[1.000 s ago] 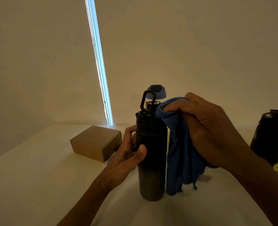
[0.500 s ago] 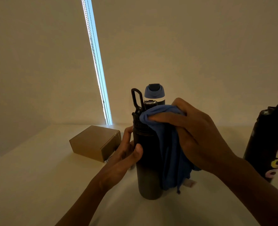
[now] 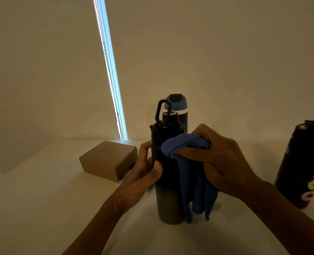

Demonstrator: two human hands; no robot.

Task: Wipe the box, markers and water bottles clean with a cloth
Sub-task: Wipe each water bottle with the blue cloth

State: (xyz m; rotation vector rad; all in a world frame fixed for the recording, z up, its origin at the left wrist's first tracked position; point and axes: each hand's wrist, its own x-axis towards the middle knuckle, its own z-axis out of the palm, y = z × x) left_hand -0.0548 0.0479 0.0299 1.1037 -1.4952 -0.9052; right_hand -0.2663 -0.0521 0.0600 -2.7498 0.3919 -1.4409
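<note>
A: What stands on the table [image 3: 42, 208]?

B: Take the tall dark bottle [image 3: 168, 190] in the middle as the mark. Well to its right stands a black bottle with coloured lettering [image 3: 303, 172], partly cut off by the frame edge. To its left and a little behind lies the cardboard box [image 3: 106, 161], closed. Directly behind it a blue-lidded bottle [image 3: 176, 103] shows only its top.

A: And the cloth?

B: The blue cloth [image 3: 189, 181] is pressed against the dark bottle's right side just under the cap, with its loose end hanging down almost to the base. The right hand [image 3: 220, 162] has its fingers curled round the bunched cloth. The left hand [image 3: 145, 173] grips the dark bottle's left side, thumb in front and fingers round behind, and holds it upright.

A: How far along is the job?

B: Midway at best, I'd judge, with one bottle being wiped. Nothing shows whether the box or the other two bottles are done, and no markers are in view.
</note>
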